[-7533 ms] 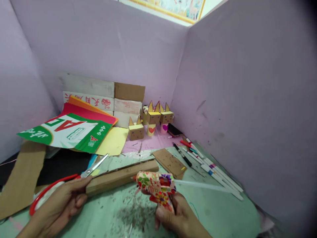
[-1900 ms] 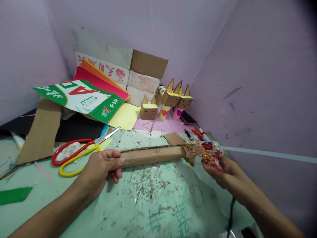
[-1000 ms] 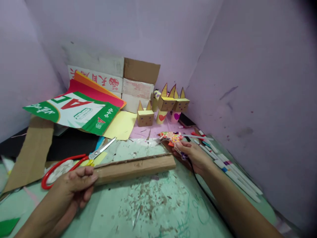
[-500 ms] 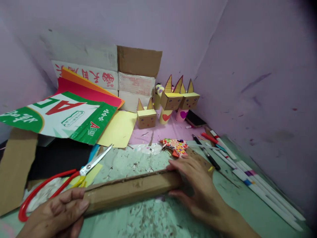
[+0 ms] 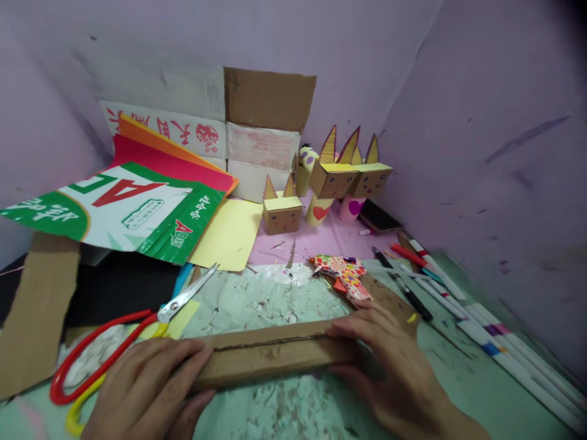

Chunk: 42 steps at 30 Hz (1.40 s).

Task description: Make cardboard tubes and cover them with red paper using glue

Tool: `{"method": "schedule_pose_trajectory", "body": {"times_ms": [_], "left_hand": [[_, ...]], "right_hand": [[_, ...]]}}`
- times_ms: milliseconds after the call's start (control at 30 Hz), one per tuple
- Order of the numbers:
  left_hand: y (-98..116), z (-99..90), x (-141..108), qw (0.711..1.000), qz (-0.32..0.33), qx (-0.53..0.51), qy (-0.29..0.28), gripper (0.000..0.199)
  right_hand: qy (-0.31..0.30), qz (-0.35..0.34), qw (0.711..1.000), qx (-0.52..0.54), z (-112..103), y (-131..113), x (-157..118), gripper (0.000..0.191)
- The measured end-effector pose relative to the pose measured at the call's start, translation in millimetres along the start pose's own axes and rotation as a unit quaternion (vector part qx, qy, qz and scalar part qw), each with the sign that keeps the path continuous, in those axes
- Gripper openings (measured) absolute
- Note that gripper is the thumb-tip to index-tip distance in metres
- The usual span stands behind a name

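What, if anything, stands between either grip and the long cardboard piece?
Nothing visible: the left grip and right grip hold the long cardboard piece near opposite ends. The glue gun lies beyond it, not in between.

I get soft, rather dim light, shadow beneath the right grip [image 5: 394, 366] (itself slightly blurred), and a blackened corner far above-right of it.

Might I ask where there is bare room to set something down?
Green tabletop shows, dotted with scraps, between the red-and-yellow-handled metal scissors and the floral-print glue gun; more cleanly between the right hand and the slender white markers. It is crowded left, around the green-and-white printed sheet, and back, around the brown cardboard figures.
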State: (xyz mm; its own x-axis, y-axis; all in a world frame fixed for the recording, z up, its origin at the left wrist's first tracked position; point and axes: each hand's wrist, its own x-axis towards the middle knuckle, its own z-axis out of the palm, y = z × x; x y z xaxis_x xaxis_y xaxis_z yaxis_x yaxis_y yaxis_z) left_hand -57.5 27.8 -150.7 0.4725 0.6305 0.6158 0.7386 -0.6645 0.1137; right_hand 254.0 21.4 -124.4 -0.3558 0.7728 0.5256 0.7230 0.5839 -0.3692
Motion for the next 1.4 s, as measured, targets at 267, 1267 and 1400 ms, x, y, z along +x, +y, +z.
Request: {"method": "schedule_pose_trajectory", "body": {"times_ms": [267,1267,1400], "left_hand": [[13,-10.4,8,0.995,0.058,0.070,-0.026,0.029],[75,-1.4,30,0.998,0.051,0.029,-0.020,0.021],[39,-30.9,33,0.956,-0.281,-0.041,0.068,0.019]], "right_hand": [[-0.056,-0.055,0.995,-0.057,-2,-18,8,0.038],[-0.029,-0.130,0.968,-0.210,37,-34,-17,0.029],[0.007,-0.123,0.970,-0.208,37,-39,-16,0.024]]}}
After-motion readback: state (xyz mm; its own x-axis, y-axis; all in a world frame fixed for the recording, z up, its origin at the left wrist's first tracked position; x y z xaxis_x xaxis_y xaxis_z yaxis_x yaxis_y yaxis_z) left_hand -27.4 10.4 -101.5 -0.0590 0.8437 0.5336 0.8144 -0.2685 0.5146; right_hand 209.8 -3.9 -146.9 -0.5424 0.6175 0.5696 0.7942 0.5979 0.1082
